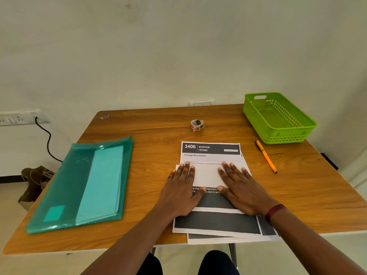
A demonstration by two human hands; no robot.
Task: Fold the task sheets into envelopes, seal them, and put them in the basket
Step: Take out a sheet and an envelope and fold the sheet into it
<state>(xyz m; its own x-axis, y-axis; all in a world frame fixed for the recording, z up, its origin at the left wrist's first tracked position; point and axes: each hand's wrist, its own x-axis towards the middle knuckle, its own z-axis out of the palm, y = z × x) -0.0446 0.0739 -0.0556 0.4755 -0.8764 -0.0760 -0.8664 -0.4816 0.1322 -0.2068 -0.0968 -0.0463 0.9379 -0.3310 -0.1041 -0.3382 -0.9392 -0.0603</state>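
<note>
Where the fold is being set, the left hand (179,192) and right hand (241,190) are laid flat, fingers spread, gripping nothing, on the top task sheet (210,155), whose lower part is turned up over its middle, presumably to press the crease. Spare sheets (228,238) lie beneath. Sticker roll (197,125) and green basket (278,118), apparently empty, are kept within reach on the desk (151,124).

A wooden desk (151,135) carries a teal folder (65,187) at left, stacked sheets (210,155) in the middle, a tape roll (197,125), an orange pen (266,156) and a green basket (278,118) at far right
</note>
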